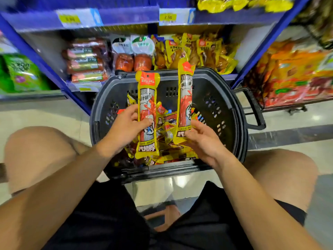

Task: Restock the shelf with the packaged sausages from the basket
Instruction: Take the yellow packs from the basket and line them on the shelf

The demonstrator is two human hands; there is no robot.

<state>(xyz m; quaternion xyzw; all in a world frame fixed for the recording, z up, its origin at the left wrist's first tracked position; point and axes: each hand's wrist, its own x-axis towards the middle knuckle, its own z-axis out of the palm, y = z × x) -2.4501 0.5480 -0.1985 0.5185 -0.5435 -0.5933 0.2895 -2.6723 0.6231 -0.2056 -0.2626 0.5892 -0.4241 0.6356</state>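
Note:
A dark plastic basket (232, 112) stands on the floor before the blue shelf (126, 17), holding several yellow sausage packs (169, 127). My left hand (124, 130) grips one long yellow sausage pack (147, 98) upright above the basket. My right hand (203, 139) holds a second yellow sausage pack (185, 91) by its lower end, also upright. On the low shelf behind the basket lie red sausage rolls (86, 64), two clear-topped sausage packs (133, 55) and more yellow packs (201, 51).
I squat with my knees on either side of the basket. Its handle (254, 109) sticks out to the right. Green bags (23, 73) fill the shelf at left, orange and red bags (292, 74) the rack at right. Price tags (167, 17) line the upper shelf edge.

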